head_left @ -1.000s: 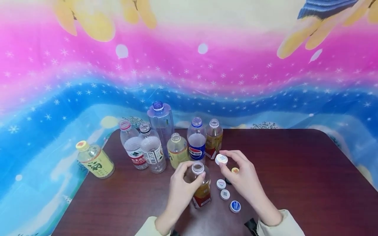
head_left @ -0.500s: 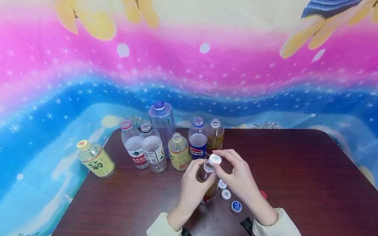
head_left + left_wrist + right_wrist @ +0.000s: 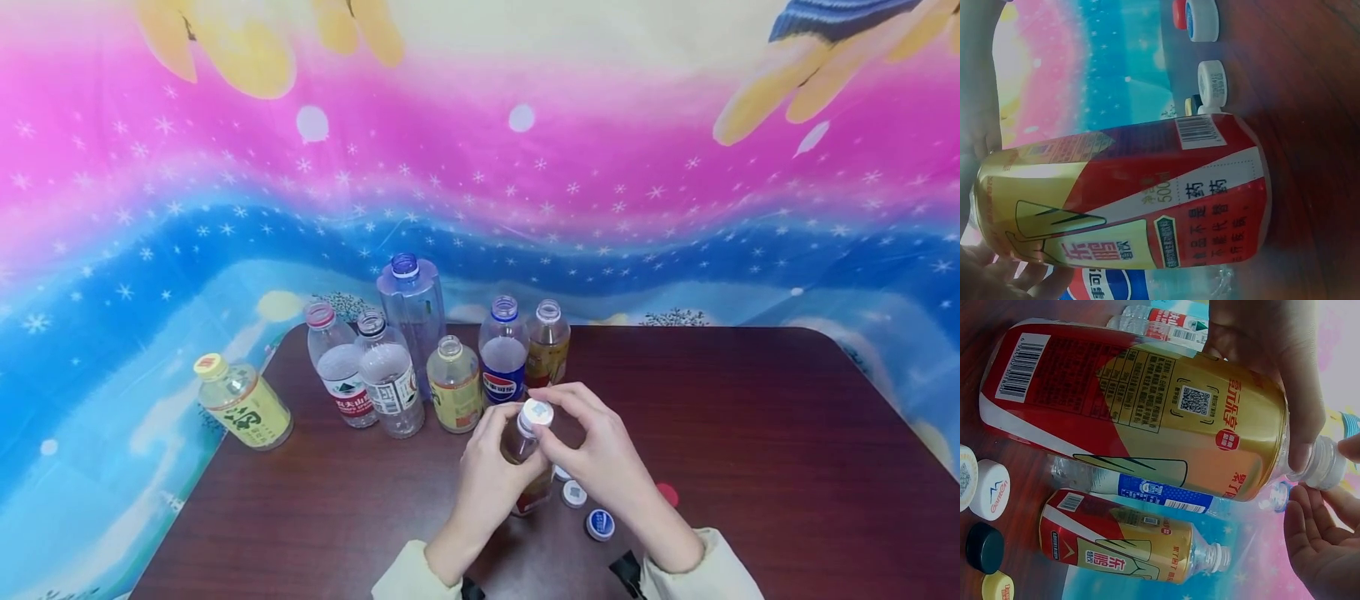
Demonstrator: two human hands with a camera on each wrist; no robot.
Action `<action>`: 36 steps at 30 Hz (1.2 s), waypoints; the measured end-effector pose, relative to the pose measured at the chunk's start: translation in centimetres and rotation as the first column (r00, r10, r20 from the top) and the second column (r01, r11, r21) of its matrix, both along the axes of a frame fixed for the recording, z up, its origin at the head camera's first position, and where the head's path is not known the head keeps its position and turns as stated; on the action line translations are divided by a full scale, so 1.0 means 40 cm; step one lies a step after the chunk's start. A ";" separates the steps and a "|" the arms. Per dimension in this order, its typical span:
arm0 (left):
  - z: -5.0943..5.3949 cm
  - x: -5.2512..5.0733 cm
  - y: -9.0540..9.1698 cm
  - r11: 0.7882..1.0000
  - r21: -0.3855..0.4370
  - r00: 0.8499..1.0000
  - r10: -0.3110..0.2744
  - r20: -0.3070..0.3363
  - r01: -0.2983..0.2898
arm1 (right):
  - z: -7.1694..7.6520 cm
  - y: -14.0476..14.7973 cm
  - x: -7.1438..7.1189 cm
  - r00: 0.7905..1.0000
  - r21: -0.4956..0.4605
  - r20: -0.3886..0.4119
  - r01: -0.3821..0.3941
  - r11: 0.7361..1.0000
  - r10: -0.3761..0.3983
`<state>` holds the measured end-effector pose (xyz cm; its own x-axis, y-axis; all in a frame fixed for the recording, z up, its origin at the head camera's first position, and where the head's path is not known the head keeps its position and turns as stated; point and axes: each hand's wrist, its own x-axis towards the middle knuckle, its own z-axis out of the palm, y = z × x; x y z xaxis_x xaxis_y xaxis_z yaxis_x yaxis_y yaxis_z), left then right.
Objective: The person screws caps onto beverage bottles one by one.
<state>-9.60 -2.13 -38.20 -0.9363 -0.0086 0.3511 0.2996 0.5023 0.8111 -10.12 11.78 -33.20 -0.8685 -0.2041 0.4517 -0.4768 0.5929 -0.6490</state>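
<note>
My left hand [image 3: 491,475] grips the upper part of a red and gold bottle [image 3: 1116,200], which stands upright on the table. With thumb and fingers my right hand [image 3: 600,450] pinches a white cap [image 3: 536,414], which sits on the mouth of this bottle. In the right wrist view the cap [image 3: 1329,464] is at the neck, with the left hand's fingers [image 3: 1302,400] just below it. White caps [image 3: 574,494], a blue-topped cap [image 3: 600,525] and a red cap [image 3: 667,495] lie beside the bottle, partly behind the right hand and arm.
Uncapped bottles stand behind the hands: a pink-necked one [image 3: 341,375], a black-necked one [image 3: 390,383], a tall purple one [image 3: 416,312], a yellow-labelled one [image 3: 455,392], a Pepsi one [image 3: 502,358] and a gold one [image 3: 548,346]. A yellow-capped bottle [image 3: 247,408] is at the table's left edge.
The right hand has moved left with the white cap and brought it onto the bottle's mouth. The left hand has shifted the bottle slightly right. The red cap has come into view.
</note>
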 end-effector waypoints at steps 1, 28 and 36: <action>0.001 0.000 -0.001 1.000 0.001 1.000 -0.007 0.006 0.007 | -0.001 0.001 0.001 1.000 0.003 -0.002 -0.006 1.000 0.006; 0.000 0.000 -0.014 0.999 -0.003 0.998 -0.051 0.040 0.051 | -0.008 0.001 0.000 0.993 0.031 -0.095 -0.060 0.998 0.063; 0.000 0.002 -0.012 0.999 -0.016 0.999 -0.041 0.033 0.041 | -0.008 -0.005 0.010 0.993 0.050 -0.111 -0.030 0.998 0.035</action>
